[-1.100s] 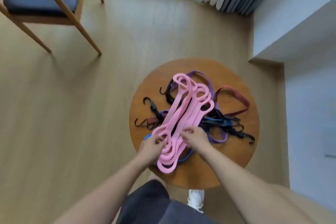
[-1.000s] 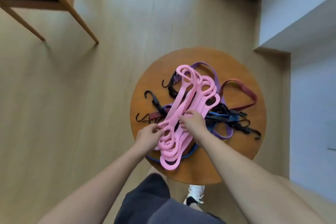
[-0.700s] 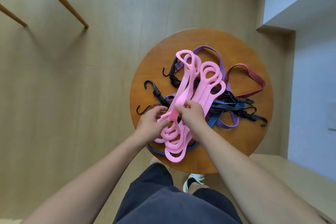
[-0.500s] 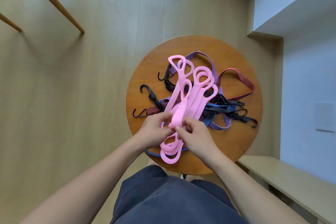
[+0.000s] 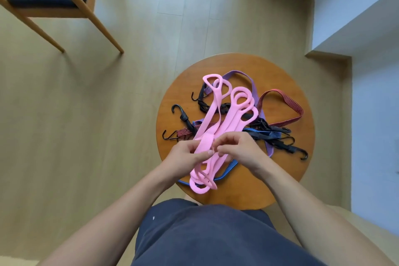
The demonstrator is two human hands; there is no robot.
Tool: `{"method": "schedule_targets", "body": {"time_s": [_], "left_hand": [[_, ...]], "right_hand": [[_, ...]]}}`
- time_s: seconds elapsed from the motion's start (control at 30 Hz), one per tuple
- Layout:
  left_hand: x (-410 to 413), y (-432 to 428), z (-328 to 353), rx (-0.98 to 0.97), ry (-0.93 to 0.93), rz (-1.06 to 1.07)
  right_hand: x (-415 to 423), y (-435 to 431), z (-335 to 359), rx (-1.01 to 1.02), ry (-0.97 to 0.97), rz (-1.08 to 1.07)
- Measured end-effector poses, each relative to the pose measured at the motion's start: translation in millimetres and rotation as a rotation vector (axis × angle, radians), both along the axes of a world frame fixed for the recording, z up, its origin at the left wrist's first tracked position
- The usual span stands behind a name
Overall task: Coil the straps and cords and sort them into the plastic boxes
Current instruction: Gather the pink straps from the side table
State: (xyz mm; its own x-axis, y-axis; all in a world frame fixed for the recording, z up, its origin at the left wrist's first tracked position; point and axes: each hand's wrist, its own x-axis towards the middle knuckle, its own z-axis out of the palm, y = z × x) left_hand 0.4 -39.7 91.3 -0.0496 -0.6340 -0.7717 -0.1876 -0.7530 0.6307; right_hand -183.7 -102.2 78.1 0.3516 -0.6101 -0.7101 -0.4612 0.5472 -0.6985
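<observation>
I judge the first coil is just starting: my left grip [image 5: 185,157] and right grip [image 5: 240,149] both pinch a flat pink rubber strap [image 5: 206,143] between them over the round wooden tabletop [image 5: 248,190], and the next move calls for winding its far length inward.

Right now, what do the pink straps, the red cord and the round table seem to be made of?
The pink straps: probably silicone or soft rubber, matte, smooth; they flop in limp curves. The red cord: woven elastic fabric, by its fine dark ribbing. The round table: wood or wood veneer, satin finish, brown with soft sheen.
</observation>
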Motion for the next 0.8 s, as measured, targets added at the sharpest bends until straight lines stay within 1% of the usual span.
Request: {"method": "schedule_targets", "body": {"time_s": [0.07, 0.13, 0.2, 0.27, 0.37, 0.43, 0.53, 0.7, 0.8], "left_hand": [[-1, 4, -1, 0.018, -0.003, 0.092], [2, 8, -3, 0.017, 0.019, 0.200], [5, 12, -4, 0.012, 0.023, 0.262], [7, 16, -6, -0.005, -0.029, 0.287], [8, 24, -8, -0.032, -0.111, 0.318], [7, 29, -9, -0.048, -0.155, 0.362], [2, 33, -10, -0.080, -0.239, 0.393], [-2, 24, 3, -0.147, -0.360, 0.402], [3, 13, 16, -0.196, -0.381, 0.397]], "right_hand": [[-7, -7, -17, 0.031, 0.066, -0.116], [-5, -15, -39, 0.070, 0.153, -0.146], [8, -22, -64, 0.165, 0.156, -0.183], [25, -29, -86, 0.287, 0.123, -0.268], [42, -36, -112, 0.341, 0.170, -0.362], [45, -35, -120, 0.301, 0.217, -0.364], [41, -31, -113, 0.189, 0.269, -0.279], [24, -14, -58, -0.047, 0.139, -0.118], [16, -9, -18, -0.122, 0.040, -0.045]]}}
